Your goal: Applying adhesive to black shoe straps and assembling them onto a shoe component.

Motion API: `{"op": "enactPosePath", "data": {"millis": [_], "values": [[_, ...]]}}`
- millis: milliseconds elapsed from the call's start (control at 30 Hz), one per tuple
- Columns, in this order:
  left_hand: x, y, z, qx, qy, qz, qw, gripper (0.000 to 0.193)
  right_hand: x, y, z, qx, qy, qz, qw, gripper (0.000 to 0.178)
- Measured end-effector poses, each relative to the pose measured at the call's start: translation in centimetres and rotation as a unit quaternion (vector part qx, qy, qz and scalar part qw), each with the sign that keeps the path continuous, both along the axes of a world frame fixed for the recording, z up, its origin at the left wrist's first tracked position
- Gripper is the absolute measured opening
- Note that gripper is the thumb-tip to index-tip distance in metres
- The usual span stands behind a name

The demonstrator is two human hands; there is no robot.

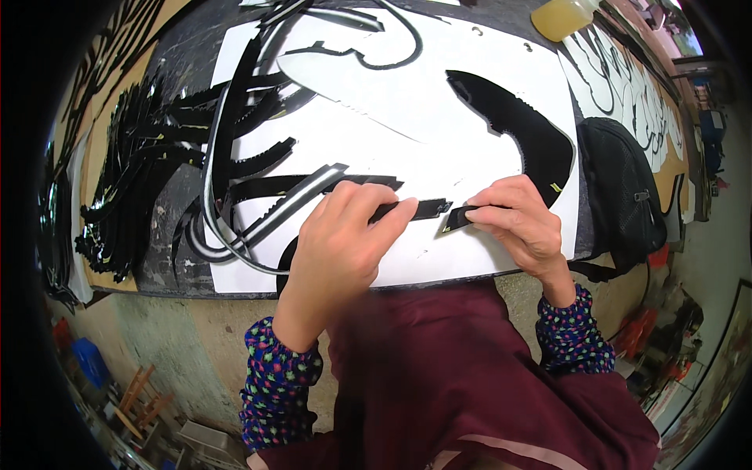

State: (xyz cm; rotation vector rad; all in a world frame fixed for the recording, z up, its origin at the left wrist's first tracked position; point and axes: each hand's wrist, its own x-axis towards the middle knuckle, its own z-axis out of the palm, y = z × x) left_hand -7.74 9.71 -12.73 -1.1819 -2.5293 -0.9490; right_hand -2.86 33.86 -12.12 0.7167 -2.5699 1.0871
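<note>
My left hand (337,239) pinches a narrow black strip (428,209) between thumb and fingers; its notched free end points right. Close to that end, my right hand (521,223) grips the cut end of a black piece (456,220) with a pale edge. The two ends are near each other; I cannot tell whether they touch. A wide curved black piece (544,145) with a serrated inner edge lies behind my right hand, and whether it joins the held end is hidden. Beside my left hand lie black-and-white strips (313,182) with toothed edges.
White sheet (392,110) covers part of the dark worktable (176,254). A thick pile of black strips (129,188) lies at the left. On the right are a black zippered bag (619,188) and thin outlined pieces on white (619,78). A yellowish container (560,22) stands behind.
</note>
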Motion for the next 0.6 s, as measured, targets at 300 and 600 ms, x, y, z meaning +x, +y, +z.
{"op": "enactPosePath", "data": {"millis": [300, 600], "values": [[0.22, 0.05, 0.38, -0.024, -0.018, 0.010, 0.999, 0.038, -0.09, -0.04, -0.15, -0.003, 0.007, 0.001, 1.000, 0.024], [0.12, -0.06, 0.36, -0.030, 0.006, 0.009, 1.000, 0.032, -0.23, -0.18, -0.06, 0.005, 0.025, 0.002, 1.000, 0.024]]}}
